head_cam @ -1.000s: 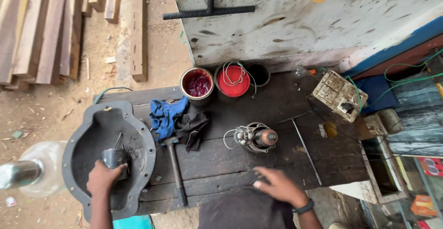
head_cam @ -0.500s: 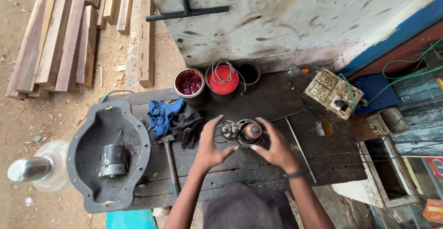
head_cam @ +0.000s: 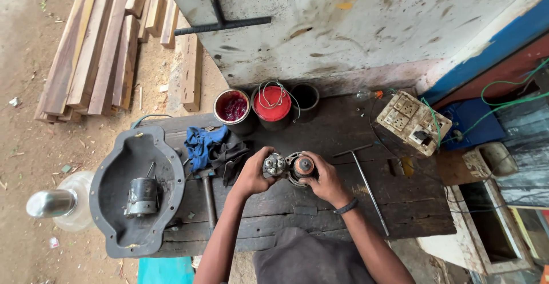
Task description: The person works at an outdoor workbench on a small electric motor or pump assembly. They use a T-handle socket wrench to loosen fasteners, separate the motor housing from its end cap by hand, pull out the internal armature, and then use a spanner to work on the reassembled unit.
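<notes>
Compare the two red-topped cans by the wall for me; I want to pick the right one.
The left can is open, showing dark red liquid inside; the middle can is closed with a flat red lid. Loose wire lies on the middle can; none lies on the left can. Both are round, about the same size, and stand upright side by side on the dark bench.

A small round motor part (head_cam: 289, 168) sits at the middle of a dark wooden workbench (head_cam: 320, 209), held between two bare hands. Its left half is a grey metal cap with several small studs on top. Its right half shows a ring of copper-coloured windings around an orange-brown centre. It rests low on the planks, facing up.
</notes>
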